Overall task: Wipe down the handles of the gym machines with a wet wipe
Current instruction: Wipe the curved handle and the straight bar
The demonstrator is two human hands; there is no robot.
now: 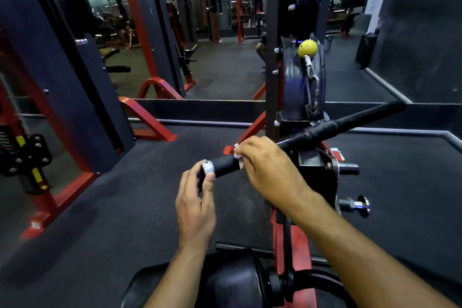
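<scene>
A long black cable bar (pixel 350 122) hangs from a carabiner on the machine and slants from the upper right down to the middle. Its near grip (pixel 223 166) is black rubber with a chrome end cap. My left hand (pixel 197 197) pinches that end cap between thumb and fingers. My right hand (pixel 265 165) is curled over the grip just beyond, pressing a white wet wipe (pixel 238 157) around it. Only small edges of the wipe show under my fingers.
The machine's upright column (pixel 272 82) with a yellow ball stop (pixel 307 48) stands right behind the bar. A black seat pad (pixel 225 280) and red frame (pixel 295 237) lie below my arms. A weight stack frame (pixel 62 82) stands at left. A mirror wall is ahead.
</scene>
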